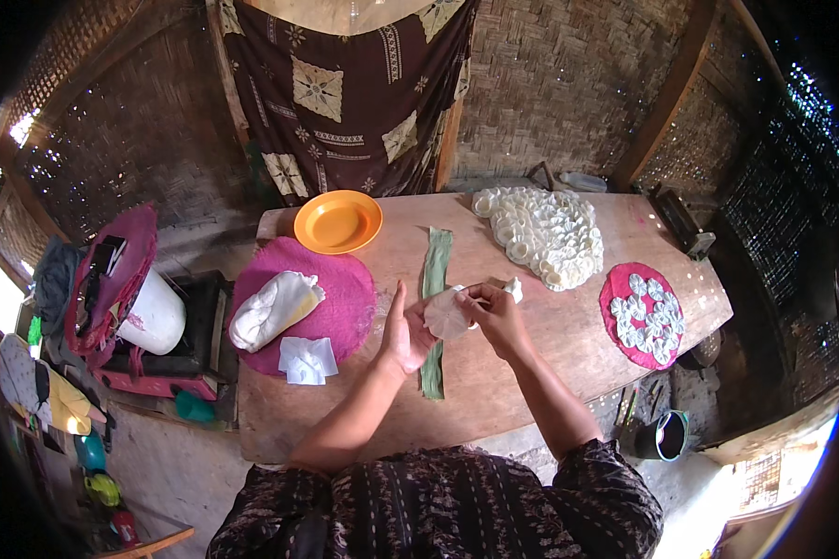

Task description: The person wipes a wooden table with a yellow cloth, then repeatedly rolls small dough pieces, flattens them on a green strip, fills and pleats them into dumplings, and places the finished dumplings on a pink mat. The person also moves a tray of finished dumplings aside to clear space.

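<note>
My left hand [409,332] holds up a thin, round, whitish pleated piece [447,318] between its fingers, its thumb raised away from it. At the piece's upper right edge are the fingertips of my right hand [492,311], pinched together. A small white lump [513,288] shows just beyond the right hand; whether it touches that hand, I cannot tell. Beneath the hands, a green strip [433,370] lies lengthwise on the wooden table [363,419]. To the left, a round magenta cloth [349,286] bears a white wrapped bundle [276,311] and a folded white sheet [307,360].
An orange plate [337,222] stands at the back left. Many whitish pleated rounds [548,234] are heaped at the back right. Several similar discs [646,314] lie on a round pink-red cloth [616,279] at the right. A white bucket [155,314] stands beyond the table's left edge.
</note>
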Available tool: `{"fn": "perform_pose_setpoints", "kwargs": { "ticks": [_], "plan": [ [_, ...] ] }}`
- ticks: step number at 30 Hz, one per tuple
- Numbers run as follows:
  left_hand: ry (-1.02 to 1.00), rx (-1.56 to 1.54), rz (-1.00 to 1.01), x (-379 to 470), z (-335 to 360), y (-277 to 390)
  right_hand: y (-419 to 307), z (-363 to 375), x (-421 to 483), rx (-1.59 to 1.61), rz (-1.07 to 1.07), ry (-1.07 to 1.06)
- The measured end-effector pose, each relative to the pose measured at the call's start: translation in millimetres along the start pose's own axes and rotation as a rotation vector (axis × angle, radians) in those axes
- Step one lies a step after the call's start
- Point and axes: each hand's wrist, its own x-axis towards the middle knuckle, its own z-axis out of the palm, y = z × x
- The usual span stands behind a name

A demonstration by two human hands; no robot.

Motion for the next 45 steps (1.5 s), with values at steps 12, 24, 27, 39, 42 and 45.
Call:
{"fn": "perform_pose_setpoints", "kwargs": {
  "ticks": [12, 24, 27, 39, 42, 45],
  "plan": [
    [-0.253, 1.367, 0.358, -0.4, 29.6, 6.0, 27.7, -28.3, -16.0, 0.349, 0.089, -0.196],
    [-0.168, 1.196, 0.376, 21.4, 60.5, 9.7, 38.3, -37.4, -18.7, 0.992, 0.096, -0.005],
    [-0.134, 0.983, 0.272, 35.5, 51.8, 4.2, 37.3, -49.0, -18.3, 0.925, 0.092, -0.019],
    [-0.284, 1.495, 0.226, 86.7, 5.2, -54.2, 107.8, -209.1, -6.2, -0.189, -0.005, 0.364],
    [-0.392, 1.951, 0.474, 91.8, -9.7, -56.1, 127.0, -326.6, -0.9, -0.541, 0.023, 0.668],
    [-0.372, 2.072, 0.455, 98.4, -22.5, -61.9, 146.6, -426.1, -1.8, -0.493, 0.046, 0.896]
  ]
}}
